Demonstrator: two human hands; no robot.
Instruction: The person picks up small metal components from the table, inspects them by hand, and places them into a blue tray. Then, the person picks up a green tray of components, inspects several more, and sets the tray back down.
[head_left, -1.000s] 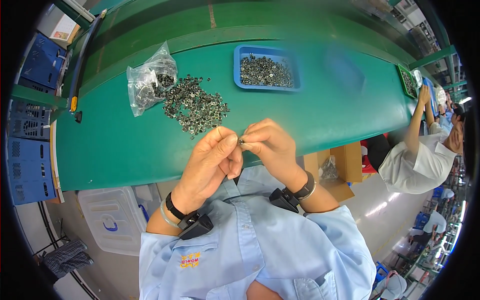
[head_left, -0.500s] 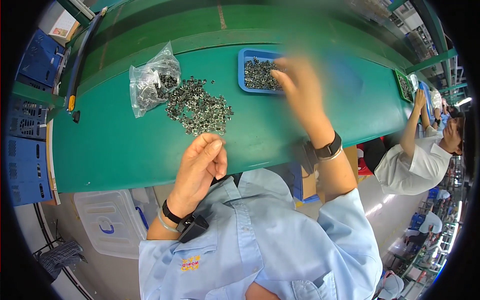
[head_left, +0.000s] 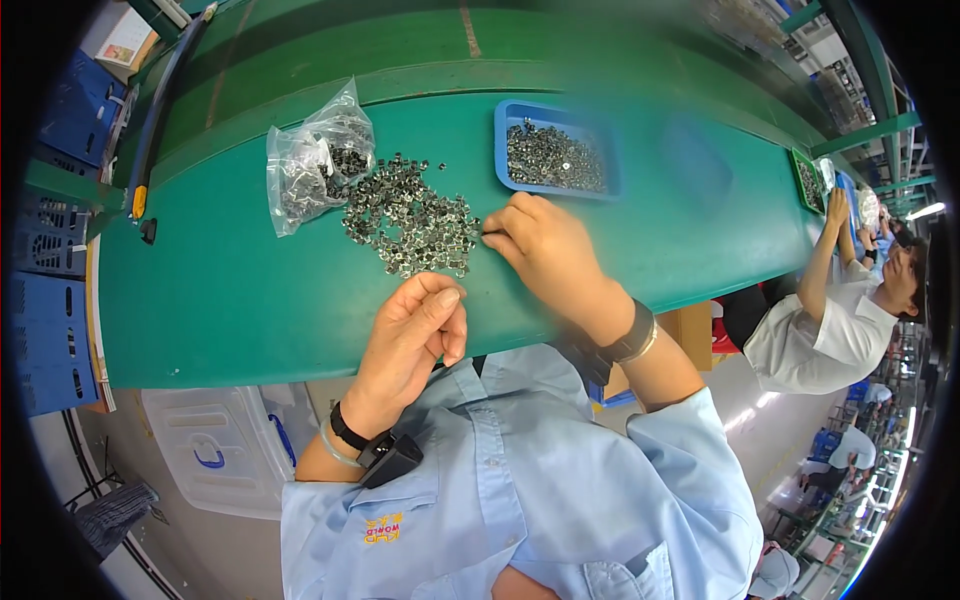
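A loose heap of small metal parts (head_left: 410,220) lies on the green table (head_left: 230,290). My right hand (head_left: 545,250) rests at the heap's right edge, its fingertips pinching at a part there. My left hand (head_left: 415,335) hovers near the table's front edge with fingers curled; whether it holds anything is hidden. A blue tray (head_left: 555,150) filled with similar metal parts stands behind my right hand. A clear plastic bag (head_left: 310,165) with more parts lies at the heap's left.
Blue crates (head_left: 50,290) stand at the left, a white plastic bin (head_left: 215,460) under the table's edge. A cardboard box (head_left: 690,330) sits below the table at right. Another person (head_left: 840,310) in a white shirt works further along the table.
My hands were joined near my chest. The right hand swung out to the blue tray, then came back down to the right edge of the heap. The left hand stayed near the front edge.
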